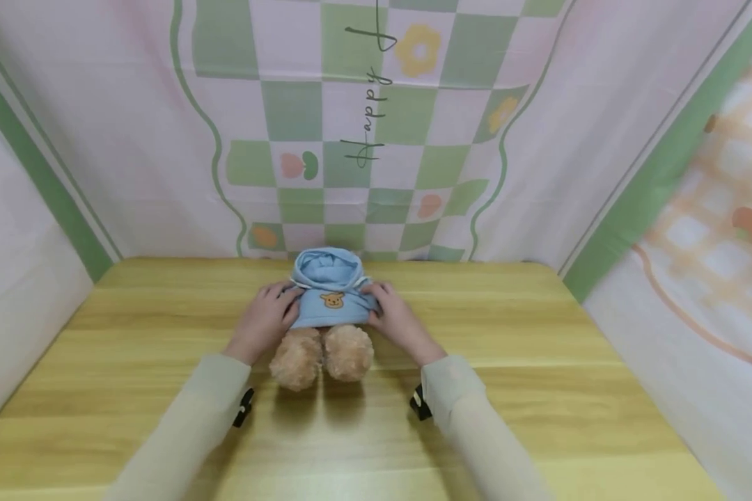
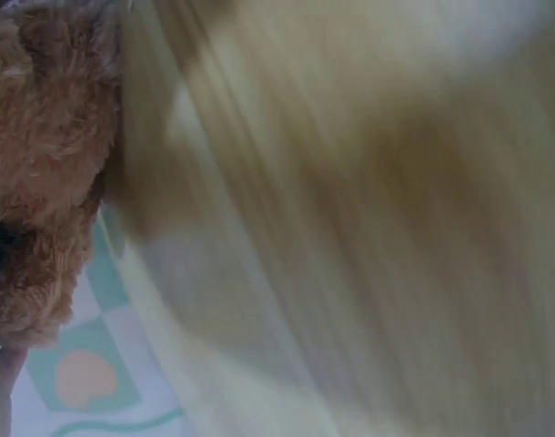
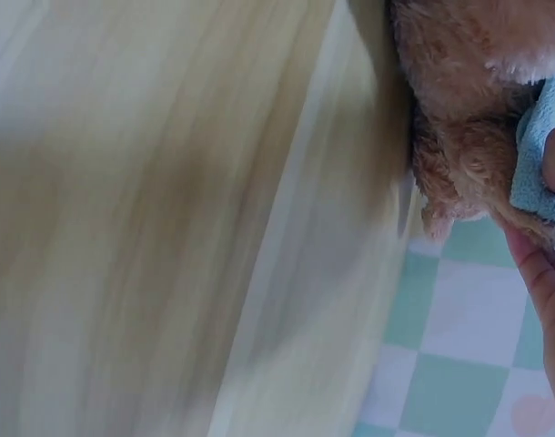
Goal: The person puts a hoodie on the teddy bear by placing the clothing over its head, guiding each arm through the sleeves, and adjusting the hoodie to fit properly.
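Nearest, two pale, loose fabric sleeves (image 1: 188, 424) reach in over the yellow wood-grain tabletop (image 1: 570, 417), with small black wrist fittings (image 1: 243, 408) at their inner edges. Past the cuffs, the two fluffy, light-brown legs (image 1: 296, 358) of a plush toy point toward the person, midway between the forearms. Whether the toy sits or lies back is hard to tell.

The person's left hand (image 1: 265, 316) and right hand (image 1: 401, 320) flank the toy's soft blue cloth hoodie (image 1: 316, 316); this matched hold on both sides probably keeps garment and body square and steady. The left fingers bend over the hoodie's side, gripping it, though the thumb's exact place is unclear. On the right, thumb and fingers close on the hoodie's edge, the thumb over blue cloth and a finger beneath, against brown fur.

Farther up, the round blue hood (image 1: 327, 268) gapes, with no head showing in it. Behind the tabletop hangs a green-and-white checked cloth (image 1: 288, 111), printed with fruit, flowers and "Happy".
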### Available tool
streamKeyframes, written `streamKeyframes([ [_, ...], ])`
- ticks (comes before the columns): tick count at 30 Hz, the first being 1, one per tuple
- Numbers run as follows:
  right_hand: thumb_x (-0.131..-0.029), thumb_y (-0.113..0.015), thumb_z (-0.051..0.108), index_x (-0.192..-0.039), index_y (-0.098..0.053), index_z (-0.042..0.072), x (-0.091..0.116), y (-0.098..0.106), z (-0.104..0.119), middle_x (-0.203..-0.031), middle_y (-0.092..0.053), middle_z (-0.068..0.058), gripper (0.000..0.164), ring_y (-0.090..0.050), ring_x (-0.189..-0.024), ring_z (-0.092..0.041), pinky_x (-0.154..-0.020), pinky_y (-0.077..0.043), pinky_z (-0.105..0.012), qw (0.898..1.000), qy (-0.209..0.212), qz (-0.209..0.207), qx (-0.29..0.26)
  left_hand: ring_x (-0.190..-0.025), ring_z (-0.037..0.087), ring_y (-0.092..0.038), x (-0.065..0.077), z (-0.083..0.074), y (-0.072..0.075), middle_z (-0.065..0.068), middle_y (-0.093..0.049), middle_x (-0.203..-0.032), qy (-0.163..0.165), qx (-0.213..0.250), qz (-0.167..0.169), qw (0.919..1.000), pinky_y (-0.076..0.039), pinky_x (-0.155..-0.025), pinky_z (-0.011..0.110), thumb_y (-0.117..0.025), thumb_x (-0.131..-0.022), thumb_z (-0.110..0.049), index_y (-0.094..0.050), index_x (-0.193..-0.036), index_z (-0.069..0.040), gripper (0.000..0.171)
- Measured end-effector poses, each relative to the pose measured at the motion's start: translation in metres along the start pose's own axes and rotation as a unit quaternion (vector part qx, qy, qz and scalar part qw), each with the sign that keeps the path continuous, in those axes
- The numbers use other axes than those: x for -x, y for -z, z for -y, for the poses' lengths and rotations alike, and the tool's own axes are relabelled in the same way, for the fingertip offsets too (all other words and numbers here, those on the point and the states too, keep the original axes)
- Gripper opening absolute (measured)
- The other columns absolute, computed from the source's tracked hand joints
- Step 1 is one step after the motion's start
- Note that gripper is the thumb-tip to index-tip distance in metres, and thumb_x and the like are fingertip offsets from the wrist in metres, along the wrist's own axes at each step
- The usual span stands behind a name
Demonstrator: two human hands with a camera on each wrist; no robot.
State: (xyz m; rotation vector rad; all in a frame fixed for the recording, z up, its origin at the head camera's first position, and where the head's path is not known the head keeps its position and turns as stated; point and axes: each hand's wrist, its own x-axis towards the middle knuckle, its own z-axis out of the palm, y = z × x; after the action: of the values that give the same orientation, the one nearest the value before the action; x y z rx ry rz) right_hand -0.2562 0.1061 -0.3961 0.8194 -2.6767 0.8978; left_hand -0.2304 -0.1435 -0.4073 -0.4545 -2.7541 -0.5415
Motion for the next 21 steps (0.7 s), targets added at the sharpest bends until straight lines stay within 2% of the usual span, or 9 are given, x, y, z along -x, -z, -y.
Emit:
streamKeyframes([
  [4, -0.08, -0.062, -0.004, -0.118, -0.058, 0.002, 0.007, 0.011, -0.005, -0.121, -0.054, -0.022, 0.038, -0.06, -0.103, -0.033, -0.086, -0.055, -0.041, 1.0, -0.013, 0.011, 0.008, -0.122, 0.041, -0.05, -0.001, -0.01, -0.008, 0.019, -0.055, -0.134, -0.002, 0.018, -0.01, 0.9998, -0.042, -0.105, 0.051, -0.046, -0.1, -0.021, -0.06, -0.127, -0.006, 0.034],
  [15, -0.08, -0.059, -0.001, -0.116, -0.059, 0.003, 0.023, 0.032, -0.02, -0.12, -0.056, -0.018, 0.037, -0.06, -0.099, -0.029, -0.083, -0.055, -0.04, 0.998, -0.046, 0.015, 0.036, -0.117, 0.04, -0.054, -0.005, -0.032, -0.028, 0.02, -0.058, -0.128, -0.037, 0.046, -0.054, 0.9968, -0.045, -0.102, 0.051, -0.051, -0.098, -0.017, -0.064, -0.121, -0.006, 0.029],
  [21, -0.078, -0.059, 0.001, -0.115, -0.06, 0.003, 0.028, 0.041, -0.024, -0.119, -0.056, -0.017, 0.037, -0.059, -0.099, -0.029, -0.083, -0.054, -0.041, 0.997, -0.055, 0.014, 0.044, -0.117, 0.038, -0.055, -0.007, -0.038, -0.033, 0.019, -0.059, -0.126, -0.042, 0.058, -0.058, 0.9958, -0.044, -0.102, 0.05, -0.051, -0.098, -0.018, -0.064, -0.122, -0.007, 0.029],
])
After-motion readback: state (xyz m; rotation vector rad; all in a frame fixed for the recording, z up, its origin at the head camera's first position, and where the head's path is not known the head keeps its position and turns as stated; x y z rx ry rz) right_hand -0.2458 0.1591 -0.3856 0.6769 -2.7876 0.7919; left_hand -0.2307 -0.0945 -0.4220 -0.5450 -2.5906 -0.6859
